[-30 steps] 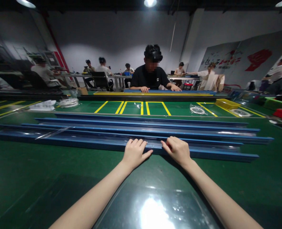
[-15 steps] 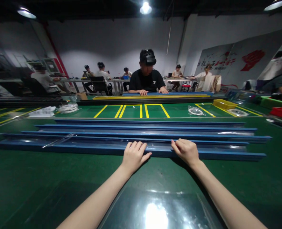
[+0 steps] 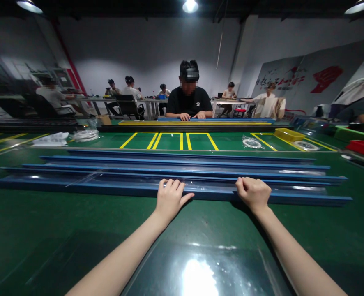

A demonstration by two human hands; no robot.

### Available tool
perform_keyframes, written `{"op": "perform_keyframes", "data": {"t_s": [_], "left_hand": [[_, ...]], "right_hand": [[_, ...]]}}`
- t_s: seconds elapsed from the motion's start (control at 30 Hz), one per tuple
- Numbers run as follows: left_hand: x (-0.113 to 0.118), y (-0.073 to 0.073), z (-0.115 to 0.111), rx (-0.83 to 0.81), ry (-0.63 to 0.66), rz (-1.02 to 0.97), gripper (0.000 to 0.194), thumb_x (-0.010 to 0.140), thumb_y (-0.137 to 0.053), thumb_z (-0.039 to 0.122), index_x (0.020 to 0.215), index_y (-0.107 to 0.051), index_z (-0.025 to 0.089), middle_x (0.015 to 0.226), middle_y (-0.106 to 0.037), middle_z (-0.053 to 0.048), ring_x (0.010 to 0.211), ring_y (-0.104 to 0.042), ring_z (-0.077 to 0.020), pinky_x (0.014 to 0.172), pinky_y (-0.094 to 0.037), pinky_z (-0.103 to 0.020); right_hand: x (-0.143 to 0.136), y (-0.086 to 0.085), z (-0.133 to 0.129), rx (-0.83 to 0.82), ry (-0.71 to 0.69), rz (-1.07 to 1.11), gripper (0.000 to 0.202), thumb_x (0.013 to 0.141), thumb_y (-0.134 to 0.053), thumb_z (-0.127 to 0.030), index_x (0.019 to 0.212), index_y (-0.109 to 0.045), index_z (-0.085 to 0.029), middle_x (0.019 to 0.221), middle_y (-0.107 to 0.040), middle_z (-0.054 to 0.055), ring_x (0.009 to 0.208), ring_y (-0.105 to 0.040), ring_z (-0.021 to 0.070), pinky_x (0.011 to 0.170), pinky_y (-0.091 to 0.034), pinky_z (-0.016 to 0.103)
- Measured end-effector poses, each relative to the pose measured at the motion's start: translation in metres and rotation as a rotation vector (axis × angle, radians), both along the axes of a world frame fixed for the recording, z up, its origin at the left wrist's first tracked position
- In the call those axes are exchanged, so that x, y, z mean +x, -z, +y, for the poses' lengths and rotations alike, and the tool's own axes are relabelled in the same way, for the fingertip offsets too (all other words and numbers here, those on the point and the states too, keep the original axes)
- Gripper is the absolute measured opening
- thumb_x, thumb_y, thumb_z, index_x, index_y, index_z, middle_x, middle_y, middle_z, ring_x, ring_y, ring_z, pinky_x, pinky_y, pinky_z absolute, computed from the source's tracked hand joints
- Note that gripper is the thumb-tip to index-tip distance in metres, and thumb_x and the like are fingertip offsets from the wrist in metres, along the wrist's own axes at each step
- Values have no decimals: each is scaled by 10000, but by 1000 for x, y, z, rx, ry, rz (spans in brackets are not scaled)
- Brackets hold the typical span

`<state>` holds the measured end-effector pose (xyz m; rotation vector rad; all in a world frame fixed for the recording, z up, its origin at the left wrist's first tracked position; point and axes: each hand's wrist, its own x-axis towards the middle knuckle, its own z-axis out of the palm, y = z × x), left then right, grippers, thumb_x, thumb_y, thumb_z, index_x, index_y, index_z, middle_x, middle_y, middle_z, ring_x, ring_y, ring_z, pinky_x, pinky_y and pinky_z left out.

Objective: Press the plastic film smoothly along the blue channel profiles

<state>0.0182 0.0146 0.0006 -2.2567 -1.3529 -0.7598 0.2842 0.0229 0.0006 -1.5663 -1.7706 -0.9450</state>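
Note:
Several long blue channel-shaped profiles lie side by side across the bench, the nearest blue channel (image 3: pixel 305 199) being the one under both hands. My left hand (image 3: pixel 169 198) rests over its near wall, fingers draped into the trough and thumb stretched out to the right. Farther right, my right hand (image 3: pixel 255 192) is closed in a fist around the same near wall; its fingertips are hidden. Clear film (image 3: pixel 85 176) lies inside the channel, its loose left part slanting across the rim.
A clear glossy sheet (image 3: pixel 225 263) lies on the green bench (image 3: pixel 114 222) in front of me. Beyond the channels are wrapped white coils (image 3: pixel 252 142) and a yellow tray (image 3: pixel 289 134). Opposite, a co-worker (image 3: pixel 188 100) has both hands on another blue profile.
My right hand has moved right, away from the left. The nearest channel and its film have shifted right too, relative to the other channels. My left hand has stayed about where it was.

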Motion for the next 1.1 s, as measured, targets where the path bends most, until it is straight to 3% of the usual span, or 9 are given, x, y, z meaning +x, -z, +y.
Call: {"op": "perform_keyframes", "data": {"t_s": [0.2, 0.33, 0.57, 1.1], "left_hand": [[0, 0, -1, -25, -6, 24, 348, 786, -412, 488, 764, -565, 177, 761, -590, -46, 754, -484, -193, 740, -286, -348], [0, 0, -1, -12, -4, 22, 339, 787, -418, 479, 726, -557, 176, 723, -579, -45, 715, -485, -181, 712, -286, -336], [0, 0, -1, 4, -8, 30, 348, 788, -410, 489, 703, -542, 178, 690, -572, -32, 679, -490, -169, 677, -279, -318], [-2, 5, 5, -9, 6, 40, 397, 797, -373, 513, 684, -536, 169, 642, -575, -27, 648, -498, -164, 632, -266, -302]], "right_hand": [[-29, -8, -8, -71, -146, -131, 358, 792, -378, -260, 457, -479, -184, 463, -500, 7, 488, -421, 106, 537, -246, 255], [-44, -3, -7, -183, -153, -65, 374, 818, -344, -263, 498, -521, -184, 514, -534, 10, 514, -455, 100, 514, -236, 245], [-43, -3, -7, -358, -137, -60, 414, 849, -291, -271, 561, -573, -178, 608, -600, 27, 596, -519, 117, 526, -248, 242], [-43, -2, -6, -361, -116, -80, 422, 854, -292, -276, 546, -562, -175, 588, -594, 17, 583, -522, 111, 517, -238, 243]]}}
